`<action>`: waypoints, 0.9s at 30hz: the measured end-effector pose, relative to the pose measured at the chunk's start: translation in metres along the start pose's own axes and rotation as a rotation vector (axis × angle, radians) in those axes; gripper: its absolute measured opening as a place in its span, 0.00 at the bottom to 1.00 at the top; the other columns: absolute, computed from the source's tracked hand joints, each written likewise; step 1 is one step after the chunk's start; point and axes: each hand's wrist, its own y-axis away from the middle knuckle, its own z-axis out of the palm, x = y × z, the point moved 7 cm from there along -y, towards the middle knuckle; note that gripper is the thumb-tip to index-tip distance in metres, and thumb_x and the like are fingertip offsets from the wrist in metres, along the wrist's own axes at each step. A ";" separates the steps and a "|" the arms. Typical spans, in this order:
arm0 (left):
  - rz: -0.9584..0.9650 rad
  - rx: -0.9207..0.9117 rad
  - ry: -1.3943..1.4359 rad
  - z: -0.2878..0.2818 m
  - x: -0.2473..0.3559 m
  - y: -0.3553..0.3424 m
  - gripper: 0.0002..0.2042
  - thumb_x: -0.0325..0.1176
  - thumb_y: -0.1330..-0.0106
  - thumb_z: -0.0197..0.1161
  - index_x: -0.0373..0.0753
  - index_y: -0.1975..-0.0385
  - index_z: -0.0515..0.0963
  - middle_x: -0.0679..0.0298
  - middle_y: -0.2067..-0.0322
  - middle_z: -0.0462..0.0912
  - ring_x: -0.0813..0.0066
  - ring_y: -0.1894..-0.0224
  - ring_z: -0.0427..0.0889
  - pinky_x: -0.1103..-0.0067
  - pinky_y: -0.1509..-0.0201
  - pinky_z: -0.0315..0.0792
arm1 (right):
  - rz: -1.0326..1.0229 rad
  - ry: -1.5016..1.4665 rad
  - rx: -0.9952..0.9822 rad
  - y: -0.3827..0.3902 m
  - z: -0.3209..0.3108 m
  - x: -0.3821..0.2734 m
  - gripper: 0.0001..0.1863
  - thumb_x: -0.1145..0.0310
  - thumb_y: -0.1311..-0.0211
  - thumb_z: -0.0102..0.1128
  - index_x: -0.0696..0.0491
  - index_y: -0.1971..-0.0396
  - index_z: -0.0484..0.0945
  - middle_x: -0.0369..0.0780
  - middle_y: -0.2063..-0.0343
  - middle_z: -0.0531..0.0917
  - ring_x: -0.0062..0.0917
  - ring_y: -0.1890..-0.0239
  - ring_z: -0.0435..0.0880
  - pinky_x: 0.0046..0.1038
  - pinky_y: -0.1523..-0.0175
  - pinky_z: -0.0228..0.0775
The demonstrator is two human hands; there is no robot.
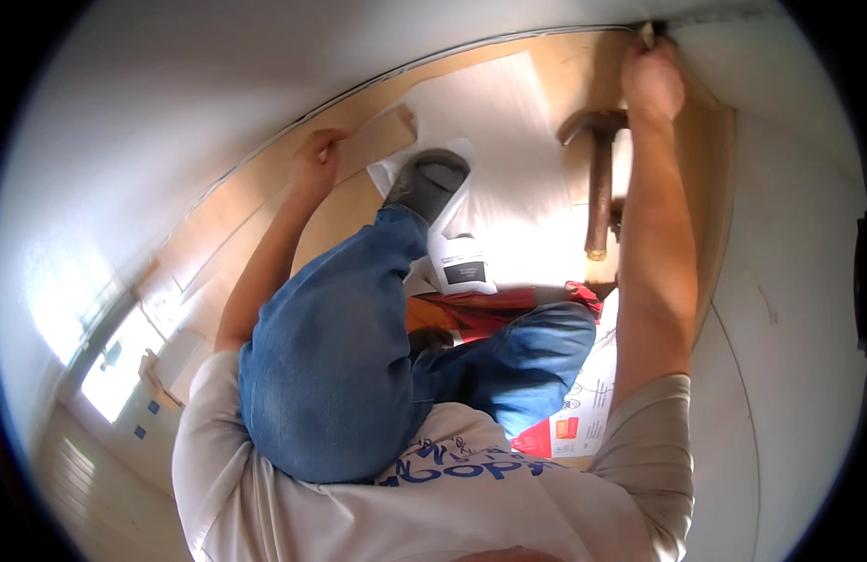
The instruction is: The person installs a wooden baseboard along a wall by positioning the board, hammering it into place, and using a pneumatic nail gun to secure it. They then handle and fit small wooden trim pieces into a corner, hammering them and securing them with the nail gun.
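My left hand (316, 167) is closed at the near end of a short light wooden board (382, 138), which points toward the sheet of white paper. Far right, my right hand (653, 82) reaches into the corner where the walls meet the floor. Its fingers are closed on a small pale piece (647, 36) whose tip shows above them; its kind is not clear. Beside my right forearm lies a claw hammer (600, 183) with a dark head and a wooden handle, apart from both hands.
White paper (494, 131) covers part of the wooden floor (583, 70). My foot in a dark sock (429, 183) rests near the board. Red and white printed packaging (583, 412) lies by my bent knee. White walls (208, 84) curve round the far and right sides.
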 end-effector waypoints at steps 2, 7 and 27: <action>-0.026 -0.013 -0.126 -0.022 -0.011 0.035 0.11 0.22 0.35 0.62 0.40 0.55 0.85 0.55 0.55 0.85 0.57 0.51 0.84 0.69 0.47 0.79 | -0.064 -0.057 0.120 0.013 -0.009 -0.008 0.26 0.43 0.31 0.51 0.50 0.50 0.81 0.56 0.60 0.88 0.53 0.54 0.87 0.49 0.47 0.79; 0.167 -0.113 -0.286 0.005 0.027 0.057 0.17 0.28 0.39 0.67 0.42 0.49 0.81 0.56 0.51 0.83 0.52 0.48 0.81 0.62 0.41 0.76 | -0.292 -0.439 0.227 0.114 -0.024 -0.054 0.28 0.50 0.37 0.65 0.61 0.50 0.80 0.51 0.59 0.88 0.44 0.60 0.88 0.43 0.51 0.80; 0.198 -0.414 0.037 -0.015 0.096 0.014 0.22 0.47 0.33 0.67 0.36 0.48 0.82 0.51 0.52 0.82 0.51 0.49 0.82 0.63 0.44 0.75 | -0.258 -0.948 -0.204 0.370 -0.049 -0.150 0.15 0.74 0.38 0.70 0.60 0.52 0.80 0.43 0.64 0.87 0.25 0.64 0.87 0.28 0.55 0.80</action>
